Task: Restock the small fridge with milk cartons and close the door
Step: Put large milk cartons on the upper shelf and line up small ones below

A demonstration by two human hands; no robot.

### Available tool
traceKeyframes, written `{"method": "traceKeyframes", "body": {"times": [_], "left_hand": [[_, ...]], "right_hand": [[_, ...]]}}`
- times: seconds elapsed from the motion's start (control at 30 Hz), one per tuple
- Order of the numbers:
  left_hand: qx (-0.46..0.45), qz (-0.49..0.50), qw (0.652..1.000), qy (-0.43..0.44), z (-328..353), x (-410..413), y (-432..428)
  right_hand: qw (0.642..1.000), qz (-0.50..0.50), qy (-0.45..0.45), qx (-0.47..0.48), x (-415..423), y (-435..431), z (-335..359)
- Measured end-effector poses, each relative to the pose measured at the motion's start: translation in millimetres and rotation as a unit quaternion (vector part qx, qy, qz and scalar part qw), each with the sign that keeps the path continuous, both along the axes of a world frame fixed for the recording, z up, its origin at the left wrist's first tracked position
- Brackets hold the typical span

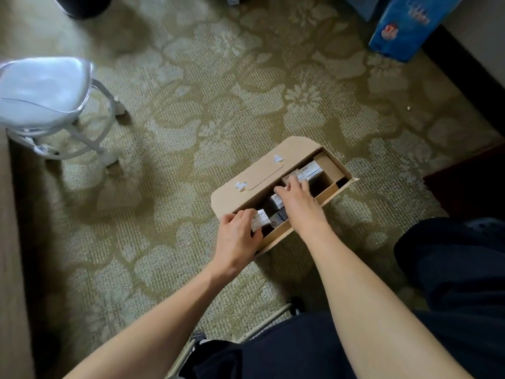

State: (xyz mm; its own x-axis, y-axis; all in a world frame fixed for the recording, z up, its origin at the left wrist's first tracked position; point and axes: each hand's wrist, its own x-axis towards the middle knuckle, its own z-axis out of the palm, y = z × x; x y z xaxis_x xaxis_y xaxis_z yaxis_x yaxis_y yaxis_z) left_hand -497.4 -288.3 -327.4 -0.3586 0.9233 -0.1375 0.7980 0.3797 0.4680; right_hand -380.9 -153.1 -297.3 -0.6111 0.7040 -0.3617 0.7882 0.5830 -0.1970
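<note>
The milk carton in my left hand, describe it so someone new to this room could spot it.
On the green floral carpet lies a long, open brown cardboard box. At its near-left end, the left hand grips a small white-topped milk carton. It alone sits at that end; the other cartons lie farther along, one under the right hand.

Small milk cartons with white tops stand upright in a long, open cardboard box. The left hand pinches the nearest carton at the box's left end. A second carton stands mid-box. The right hand curls its fingers over a third carton, and a fourth carton stands just beyond.
</note>
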Motion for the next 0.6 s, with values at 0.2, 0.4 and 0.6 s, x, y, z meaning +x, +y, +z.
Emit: {"method": "traceKeyframes", "body": {"times": [0.2, 0.4, 0.6], "left_hand": [[-0.002, 0.011, 1.000, -0.003, 13.3, 0.2, 3.2], [-0.016, 0.009, 1.000, -0.004, 37.0, -4.3, 6.4], [0.030, -0.035, 0.999, 0.006, 82.2, -13.1, 12.4]], "right_hand": [[0.998, 0.043, 0.007, 0.052, 3.9, 4.8, 6.0], [0.997, 0.026, 0.064, 0.021, 16.3, -0.4, 20.3], [0.995, -0.010, 0.103, -0.010, 27.0, 0.6, 74.0]]}}
